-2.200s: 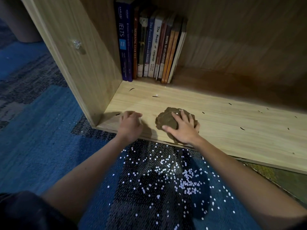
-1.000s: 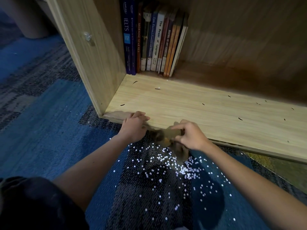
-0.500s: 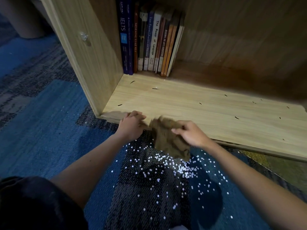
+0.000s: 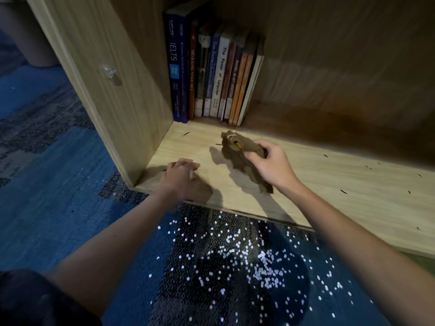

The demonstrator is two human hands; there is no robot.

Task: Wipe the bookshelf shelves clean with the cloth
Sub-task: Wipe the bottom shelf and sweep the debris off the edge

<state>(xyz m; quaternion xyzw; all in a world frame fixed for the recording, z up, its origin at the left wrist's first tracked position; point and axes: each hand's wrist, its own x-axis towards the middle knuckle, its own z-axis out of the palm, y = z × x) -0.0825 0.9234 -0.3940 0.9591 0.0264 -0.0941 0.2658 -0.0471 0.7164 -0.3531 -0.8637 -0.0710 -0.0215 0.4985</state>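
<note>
The right hand [image 4: 270, 165] gripped the bunched brown cloth [image 4: 242, 158], with fingers and thumb curled round its upper folds. It held the cloth in front of the row of books [image 4: 216, 74], over the bottom shelf board [image 4: 329, 184]. The cloth hung loose and threw a shadow on the wood. Whether its lower edge touched the board could not be told.

The left hand [image 4: 181, 181] rested on the board in front of the books and to their left, near the side panel [image 4: 113, 78]. Its fingers were loosely curled, with nothing visibly held.

Dark specks [image 4: 343, 191] lay scattered on the board, most of them well to the right of the books and a few just in front of them. White beads [image 4: 259, 267] dotted the carpet [image 4: 70, 196] below the shelf's front edge.

The step in hand looked like a fresh wiping stroke. To do it well, the cloth probably needed flattening under a spread palm, since a dangling bunch would skip the specks. Starting close against the foot of the books and drawing toward the front edge in overlapping passes would likely gather the debris. The books might tip if nudged, so a light touch there seemed wise.
</note>
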